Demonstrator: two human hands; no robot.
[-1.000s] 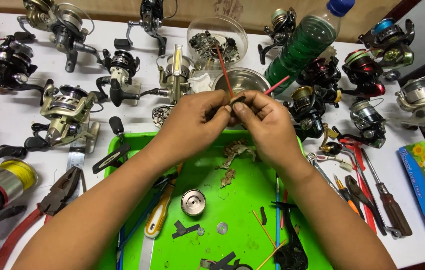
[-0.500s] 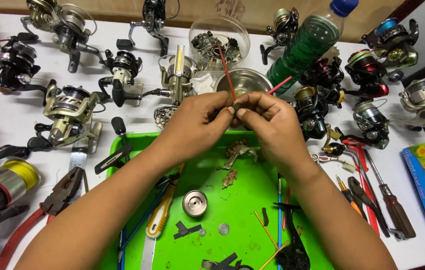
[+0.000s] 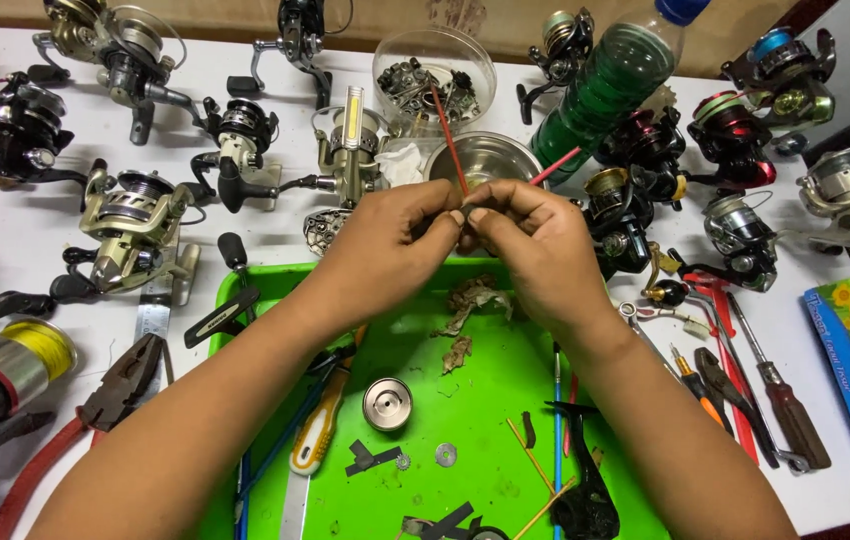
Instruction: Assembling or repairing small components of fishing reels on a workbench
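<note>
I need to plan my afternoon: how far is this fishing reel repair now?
Done, it seems: one reel is in pieces, with a metal spool, a washer and dark parts lying on the green tray. In hand: the left hand and right hand pinch a small part between them. Left: those loose pieces are not reassembled.

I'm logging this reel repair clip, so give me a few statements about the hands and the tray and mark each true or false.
1. Both hands pinch one small part together above the green tray. True: left hand and right hand meet there.
2. The tray is blue. False: it is green.
3. A round metal spool lies in the tray. True.
4. The red-handled pliers are in the right hand. False: they lie on the table, left of the tray.
</note>
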